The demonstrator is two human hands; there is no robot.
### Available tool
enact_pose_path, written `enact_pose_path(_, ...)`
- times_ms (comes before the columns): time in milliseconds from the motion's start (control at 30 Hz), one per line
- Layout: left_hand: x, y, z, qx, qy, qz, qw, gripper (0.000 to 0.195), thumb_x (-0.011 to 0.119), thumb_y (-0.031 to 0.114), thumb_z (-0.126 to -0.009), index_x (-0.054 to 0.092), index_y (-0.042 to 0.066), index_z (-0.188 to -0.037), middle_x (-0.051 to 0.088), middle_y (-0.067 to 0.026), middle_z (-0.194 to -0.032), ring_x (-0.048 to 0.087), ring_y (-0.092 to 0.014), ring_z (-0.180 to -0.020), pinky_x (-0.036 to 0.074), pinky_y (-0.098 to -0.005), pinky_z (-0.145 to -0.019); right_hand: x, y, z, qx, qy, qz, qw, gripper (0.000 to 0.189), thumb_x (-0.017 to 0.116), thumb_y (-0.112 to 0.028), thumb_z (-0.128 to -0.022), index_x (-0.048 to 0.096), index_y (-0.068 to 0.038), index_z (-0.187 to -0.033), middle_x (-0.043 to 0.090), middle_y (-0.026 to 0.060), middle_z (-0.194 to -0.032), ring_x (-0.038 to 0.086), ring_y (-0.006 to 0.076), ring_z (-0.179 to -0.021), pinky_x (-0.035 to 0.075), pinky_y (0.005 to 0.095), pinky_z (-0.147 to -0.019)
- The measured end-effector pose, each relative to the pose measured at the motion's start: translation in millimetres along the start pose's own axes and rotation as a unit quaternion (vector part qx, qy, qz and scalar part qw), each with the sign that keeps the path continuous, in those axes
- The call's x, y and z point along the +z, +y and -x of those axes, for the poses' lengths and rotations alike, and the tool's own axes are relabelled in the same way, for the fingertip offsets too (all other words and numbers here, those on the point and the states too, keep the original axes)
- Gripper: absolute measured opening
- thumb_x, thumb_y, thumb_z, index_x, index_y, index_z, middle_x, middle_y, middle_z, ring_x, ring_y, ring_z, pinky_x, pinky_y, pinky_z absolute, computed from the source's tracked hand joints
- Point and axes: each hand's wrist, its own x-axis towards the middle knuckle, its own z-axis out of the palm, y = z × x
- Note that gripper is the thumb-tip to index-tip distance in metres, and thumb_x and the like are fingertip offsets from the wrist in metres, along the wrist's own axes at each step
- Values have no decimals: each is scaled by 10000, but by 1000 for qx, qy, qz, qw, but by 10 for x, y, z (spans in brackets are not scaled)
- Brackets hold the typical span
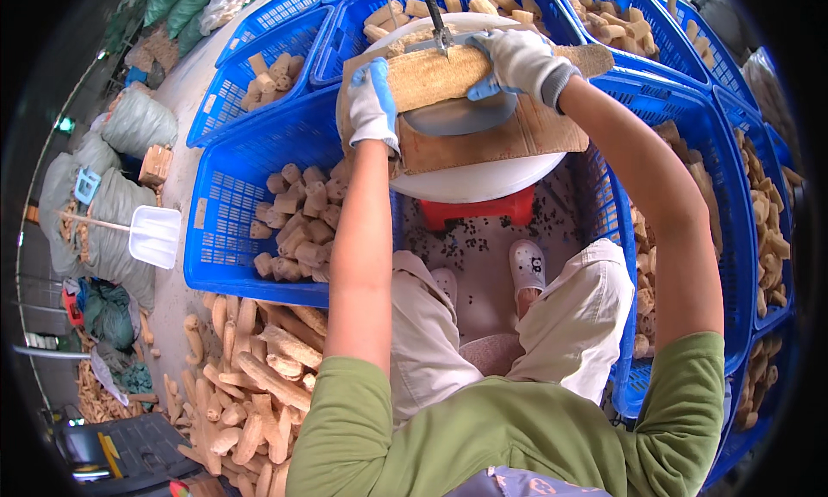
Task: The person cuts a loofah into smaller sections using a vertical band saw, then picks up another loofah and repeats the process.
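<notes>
A long dried loofah [435, 78] lies crosswise over a grey metal plate [462, 117] on a sheet of brown cardboard [498, 141]. My left hand [373, 106], in a white and blue work glove, is closed at its left end. With the same kind of glove, my right hand [525, 62] grips the loofah's right part, thumb and fingers around it. A dark metal arm [440, 28] comes down from above, its narrow tip at the loofah's upper side. Another stretch of loofah [587, 58] shows beyond my right wrist; whether it is the same piece I cannot tell.
Under the cardboard is a round white top [482, 181] over a red plastic base [479, 206]. Blue crates [223, 283] of cut loofah pieces [301, 206] surround me. Whole loofahs [252, 387] lie heaped at lower left. A white scoop [155, 236] and sacks [139, 122] stand farther left.
</notes>
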Motion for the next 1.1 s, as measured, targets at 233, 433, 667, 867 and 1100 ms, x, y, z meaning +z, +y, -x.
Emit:
enact_pose_path(233, 54, 266, 66, -96, 26, -97, 990, 392, 582, 352, -868, 647, -34, -846, 615, -112, -753, 561, -211, -719, 449, -396, -714, 79, 72, -123, -9, 6, -45, 999, 903, 861, -655, -584, 633, -166, -1308, 732, 129, -1037, 703, 287, -968, 562, 363, -868)
enact_pose_path(433, 147, 167, 130, -40, 81, -98, 991, 414, 554, 370, -862, 610, -28, -764, 595, -131, -700, 566, -256, -687, 443, -423, -690, 71, 47, -51, 11, 8, -27, 1000, 917, 846, -679, -564, 635, -181, -1304, 720, 134, -1099, 683, 296, -1036, 548, 367, -902)
enact_pose_path(667, -14, -286, -430, -110, -6, -110, 988, 557, 486, 439, -890, 683, -71, -996, 686, -248, -946, 648, -361, -890, 465, -459, -807, 8, -2, -169, -47, 25, -160, 986, 831, 916, -480, -594, 628, -172, -1311, 723, 104, -1118, 676, 278, -1055, 543, 361, -938)
enact_pose_path(867, 138, -75, -309, -129, 1, -142, 981, 578, 461, 436, -910, 679, -62, -1104, 693, -241, -1087, 658, -372, -1004, 468, -442, -868, 146, 185, -225, -65, 34, -304, 950, 812, 942, -378, -600, 624, -159, -1314, 715, 97, -1147, 670, 270, -1068, 543, 360, -948)
enact_pose_path(1100, 143, 76, -228, -137, -8, -81, 987, 571, 464, 433, -934, 674, -51, -1153, 701, -179, -1077, 659, -281, -954, 475, -419, -856, 24, 110, -255, 38, -11, -188, 981, 777, 941, -349, -626, 625, -141, -1305, 703, 110, -1172, 662, 276, -1083, 541, 367, -941)
